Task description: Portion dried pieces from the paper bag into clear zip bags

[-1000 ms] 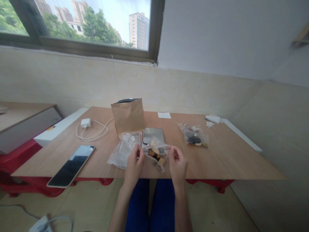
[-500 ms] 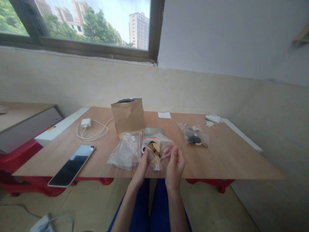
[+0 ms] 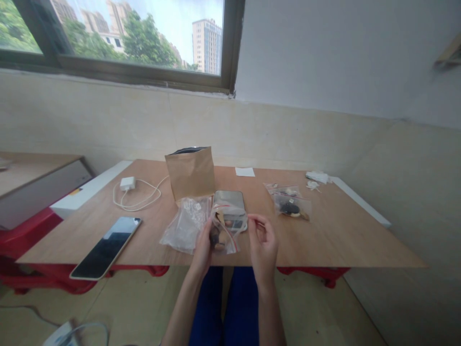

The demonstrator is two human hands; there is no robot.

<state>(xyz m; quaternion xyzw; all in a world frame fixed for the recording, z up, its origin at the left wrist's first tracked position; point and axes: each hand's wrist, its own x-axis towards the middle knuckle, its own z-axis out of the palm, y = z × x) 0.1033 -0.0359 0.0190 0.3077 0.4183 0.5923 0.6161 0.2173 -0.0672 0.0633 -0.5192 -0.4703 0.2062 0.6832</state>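
Observation:
A clear zip bag [image 3: 232, 244] with a red seal line hangs over the front of a small digital scale [image 3: 229, 198]. Tan and dark brown pieces [image 3: 219, 238], of a kind I cannot make out, lie inside it. My left hand [image 3: 202, 246] is closed on the bag's left side. The bag's upper right edge is pinched between the fingertips of my right hand [image 3: 263, 240], the other fingers curled. Flat clear bags [image 3: 185, 226] lie stacked just left of my left hand. Behind them stands a brown paper pouch [image 3: 190, 174], its top open.
Filled zip bags [image 3: 292, 207] with dark and pale pieces rest on the right of the table [image 3: 334, 235]. A phone [image 3: 108, 247] lies at the front left, overhanging the edge. Near the back are a white charger [image 3: 127, 183] with cable, a white paper [image 3: 245, 171] and crumpled white material [image 3: 319, 178].
The zip bag has tilted and moved slightly left, its pieces shifting to the lower left. My right hand has drawn to its edge, and more of the scale shows.

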